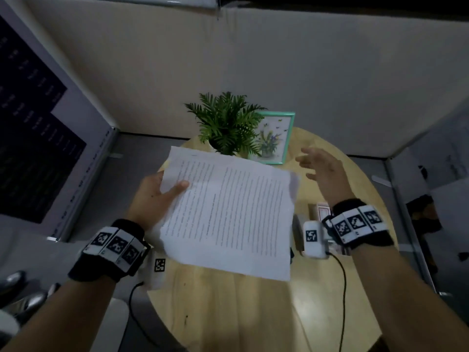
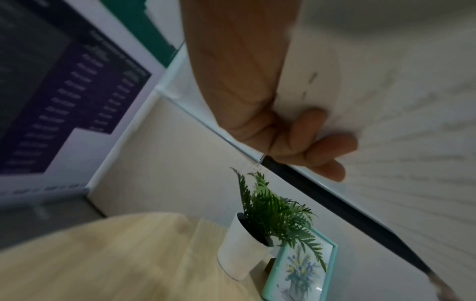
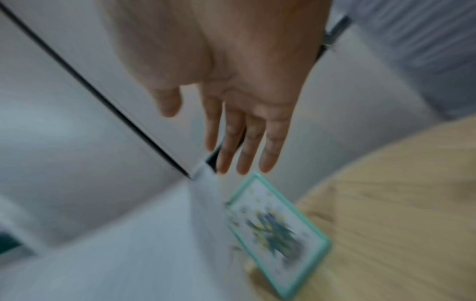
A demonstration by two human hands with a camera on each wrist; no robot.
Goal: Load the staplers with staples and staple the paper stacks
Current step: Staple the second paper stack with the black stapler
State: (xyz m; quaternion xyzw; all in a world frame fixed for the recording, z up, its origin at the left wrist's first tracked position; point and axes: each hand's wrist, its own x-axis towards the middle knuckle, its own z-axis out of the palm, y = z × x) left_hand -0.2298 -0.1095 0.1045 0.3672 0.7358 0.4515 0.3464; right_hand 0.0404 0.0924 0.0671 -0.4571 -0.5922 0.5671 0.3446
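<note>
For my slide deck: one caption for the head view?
Left hand holds a paper stack above the round table; right hand open.

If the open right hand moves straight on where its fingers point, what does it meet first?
Probably the mint-green framed flower picture: the right hand's fingertips aim at its upper edge. Depth is unclear, so the hand may pass above it.

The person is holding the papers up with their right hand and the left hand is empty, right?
Not quite: the hands are swapped. The head view shows the left hand holding the paper stack up, while the right hand is empty, fingers spread.
</note>
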